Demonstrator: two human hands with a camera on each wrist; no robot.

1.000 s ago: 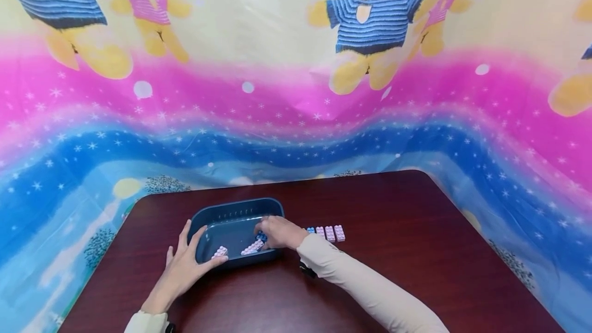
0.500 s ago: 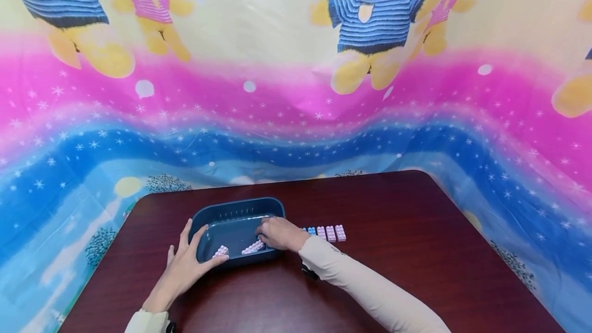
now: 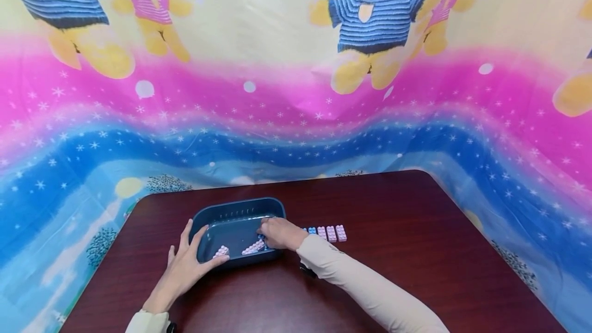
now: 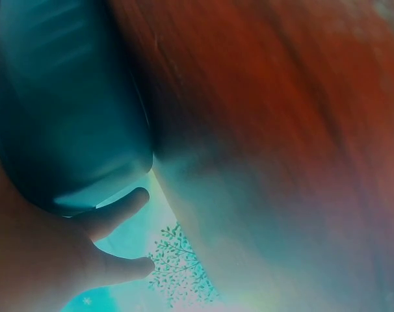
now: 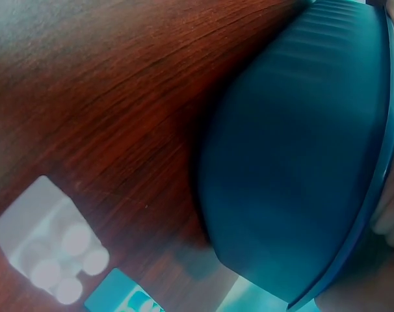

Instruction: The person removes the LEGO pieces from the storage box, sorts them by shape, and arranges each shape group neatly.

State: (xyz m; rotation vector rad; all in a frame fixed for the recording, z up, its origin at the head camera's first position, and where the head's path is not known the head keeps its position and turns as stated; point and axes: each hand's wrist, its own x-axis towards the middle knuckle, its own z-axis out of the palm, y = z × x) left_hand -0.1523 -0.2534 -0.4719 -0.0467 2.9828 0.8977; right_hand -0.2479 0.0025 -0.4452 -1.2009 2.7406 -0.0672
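A dark blue plastic tray (image 3: 231,208) stands on the table, with toy building bricks in it. My left hand (image 3: 182,266) holds its left end, thumb over the front rim and fingers spread along the left side. By that thumb lies a pink brick (image 3: 223,251). My right hand (image 3: 277,233) reaches into the tray's right end, fingers bent down around a blue brick (image 3: 261,237), which they mostly hide. Several pink bricks (image 3: 253,247) lie in a slanted row just left of it. In the right wrist view the tray wall (image 5: 294,149) covers most of the fingers.
Right of the tray, a row of pink bricks (image 3: 331,233) and a blue brick (image 3: 312,230) lies on the dark red table (image 3: 393,220); the right forearm partly covers it. A patterned cloth (image 3: 296,117) hangs behind the table.
The right hand's fingers have shifted slightly over the blue brick, first covering it, now showing a little of it. The left hand and tray stay in place.
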